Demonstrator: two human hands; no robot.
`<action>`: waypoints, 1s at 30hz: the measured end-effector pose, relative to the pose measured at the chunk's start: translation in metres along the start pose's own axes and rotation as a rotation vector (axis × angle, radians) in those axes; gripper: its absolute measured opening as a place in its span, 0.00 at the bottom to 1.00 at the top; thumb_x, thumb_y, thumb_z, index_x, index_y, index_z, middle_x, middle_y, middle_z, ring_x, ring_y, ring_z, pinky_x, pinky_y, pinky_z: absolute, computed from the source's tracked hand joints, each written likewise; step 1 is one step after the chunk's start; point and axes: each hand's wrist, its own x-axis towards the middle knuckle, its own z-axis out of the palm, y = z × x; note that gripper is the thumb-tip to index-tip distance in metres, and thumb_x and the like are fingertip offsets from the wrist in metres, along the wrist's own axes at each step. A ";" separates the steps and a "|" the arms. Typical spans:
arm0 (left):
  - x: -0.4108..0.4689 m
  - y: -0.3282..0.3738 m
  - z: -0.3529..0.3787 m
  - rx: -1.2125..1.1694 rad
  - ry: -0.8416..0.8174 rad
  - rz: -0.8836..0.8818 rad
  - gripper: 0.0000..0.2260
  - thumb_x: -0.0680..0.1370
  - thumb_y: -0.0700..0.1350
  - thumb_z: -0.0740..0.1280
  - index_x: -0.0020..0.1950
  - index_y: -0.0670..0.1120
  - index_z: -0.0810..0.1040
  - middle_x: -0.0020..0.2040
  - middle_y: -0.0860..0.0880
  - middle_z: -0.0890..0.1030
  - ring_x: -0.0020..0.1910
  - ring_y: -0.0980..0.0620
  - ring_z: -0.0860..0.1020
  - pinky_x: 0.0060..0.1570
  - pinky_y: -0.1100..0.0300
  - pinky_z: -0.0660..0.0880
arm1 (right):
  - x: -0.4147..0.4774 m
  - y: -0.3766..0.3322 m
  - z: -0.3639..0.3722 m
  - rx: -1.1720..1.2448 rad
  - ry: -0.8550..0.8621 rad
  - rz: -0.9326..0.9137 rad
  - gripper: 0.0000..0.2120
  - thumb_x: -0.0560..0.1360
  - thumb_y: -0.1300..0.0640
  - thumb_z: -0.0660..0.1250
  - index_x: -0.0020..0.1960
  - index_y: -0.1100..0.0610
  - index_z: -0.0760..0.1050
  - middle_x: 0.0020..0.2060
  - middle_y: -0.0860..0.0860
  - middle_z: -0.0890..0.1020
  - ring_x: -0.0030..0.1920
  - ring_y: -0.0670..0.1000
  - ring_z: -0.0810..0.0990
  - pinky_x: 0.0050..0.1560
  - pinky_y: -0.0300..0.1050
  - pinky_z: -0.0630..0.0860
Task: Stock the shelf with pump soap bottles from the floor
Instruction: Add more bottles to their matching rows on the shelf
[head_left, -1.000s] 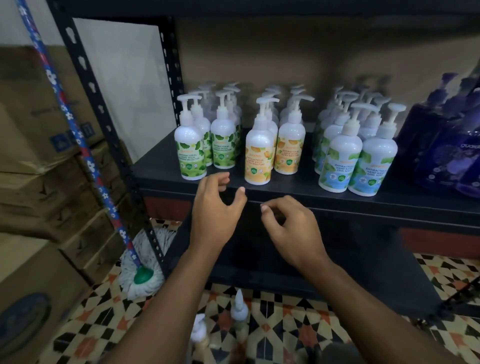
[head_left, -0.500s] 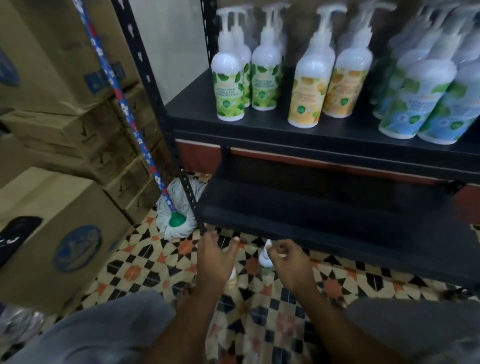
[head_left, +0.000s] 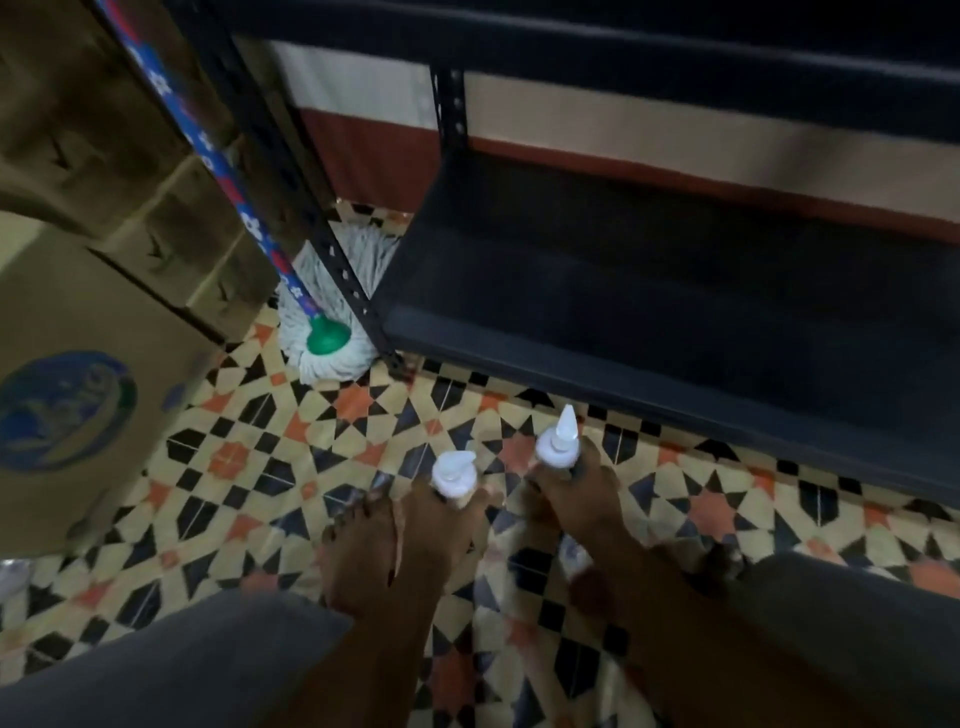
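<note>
Pump bottles (head_left: 455, 474) mostly hidden under hands (head_left: 576, 499), blurred

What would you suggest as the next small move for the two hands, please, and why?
Probably lift both bottles straight up off the tiled floor. The left hand grips the left bottle just under its white pump, the right hand grips the right bottle likewise, so both grasps look set; the shelf stands just ahead.

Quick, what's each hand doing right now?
Left hand: closed, gripping the left pump bottle just below its pump.
Right hand: closed, gripping the right pump bottle just below its pump.
</note>
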 end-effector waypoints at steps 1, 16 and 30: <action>0.010 -0.008 0.007 -0.006 -0.018 -0.020 0.30 0.71 0.64 0.67 0.58 0.39 0.81 0.49 0.44 0.82 0.52 0.39 0.83 0.54 0.54 0.77 | 0.007 0.000 0.002 -0.007 -0.010 0.016 0.36 0.74 0.45 0.74 0.77 0.50 0.63 0.66 0.54 0.75 0.64 0.58 0.75 0.65 0.55 0.73; -0.009 0.050 -0.039 -0.244 -0.104 -0.061 0.26 0.62 0.59 0.76 0.57 0.52 0.79 0.50 0.52 0.84 0.51 0.50 0.82 0.54 0.48 0.80 | -0.053 -0.023 -0.064 0.023 0.091 -0.166 0.09 0.70 0.51 0.76 0.45 0.54 0.79 0.38 0.49 0.84 0.40 0.52 0.82 0.41 0.44 0.77; -0.120 0.287 -0.214 -0.503 -0.084 0.432 0.15 0.68 0.54 0.76 0.53 0.54 0.81 0.50 0.53 0.85 0.50 0.54 0.83 0.45 0.58 0.79 | -0.231 -0.215 -0.242 0.190 0.008 -0.561 0.16 0.71 0.54 0.75 0.58 0.47 0.79 0.51 0.45 0.84 0.50 0.46 0.83 0.47 0.42 0.78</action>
